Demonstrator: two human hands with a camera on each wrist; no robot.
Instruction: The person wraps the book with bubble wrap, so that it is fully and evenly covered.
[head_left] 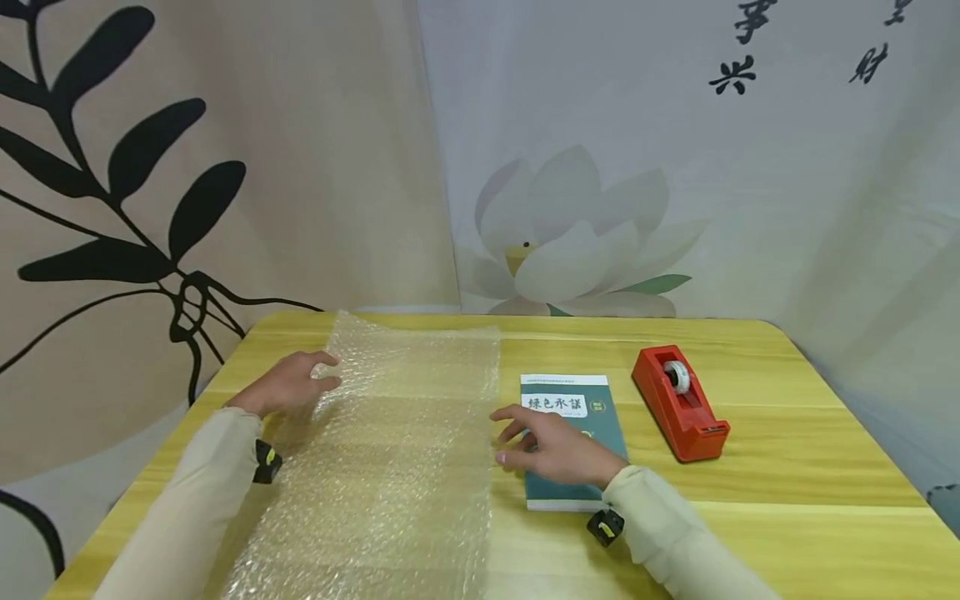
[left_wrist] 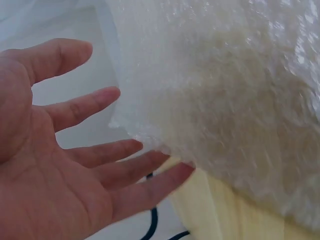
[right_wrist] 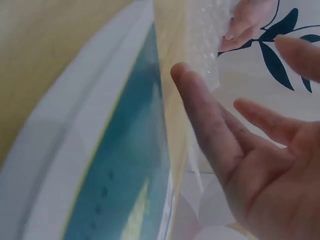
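A clear sheet of bubble wrap point(head_left: 405, 467) lies lengthwise over the left half of the table, its far edge slightly raised. At its left edge is my left hand point(head_left: 288, 385); in the left wrist view the fingers point(left_wrist: 150, 192) are spread and straight, with fingertips right at the wrap's edge point(left_wrist: 200, 125). My right hand point(head_left: 555, 446) hovers over a green book point(head_left: 577, 492) with a white title label, its loosely bent fingers pointing toward the wrap's right edge. Nothing is in its grasp. The right wrist view shows the book point(right_wrist: 125, 140) close beside that hand.
Right of the book stands a red tape dispenser point(head_left: 682, 408) with a roll of tape point(head_left: 677, 377). The yellow wood-grain table point(head_left: 810, 467) has a rounded far right corner. Behind it hangs a printed curtain point(head_left: 337, 167) with leaves and a lotus.
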